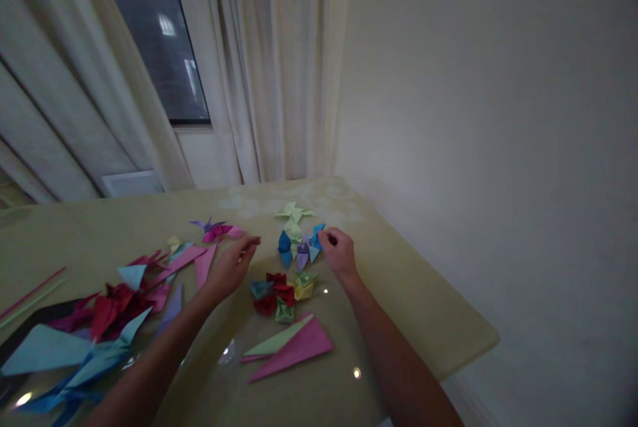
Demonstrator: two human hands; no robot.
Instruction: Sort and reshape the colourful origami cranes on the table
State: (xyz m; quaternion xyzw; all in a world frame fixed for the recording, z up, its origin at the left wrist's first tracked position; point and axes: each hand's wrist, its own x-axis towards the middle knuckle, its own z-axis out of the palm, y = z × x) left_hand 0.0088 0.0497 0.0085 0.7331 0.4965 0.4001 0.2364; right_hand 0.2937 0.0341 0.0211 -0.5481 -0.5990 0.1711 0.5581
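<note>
My right hand is closed in a pinch at a blue folded-paper piece, at the right end of a small cluster. Beside it in that cluster lie a purple folded piece and a darker blue one. Pale green folded pieces lie just behind them. My left hand hovers left of the cluster, fingers stretched out and slightly bent, with nothing visible in it. Past its fingertips is a pink origami piece. Between my forearms sits a group of red, yellow and green folded pieces.
Nearer me lie pink and green folded paper triangles. Many coloured origami pieces are heaped at the left, with thin pink and green sticks beyond them. The table ends near the wall at right; curtains hang behind.
</note>
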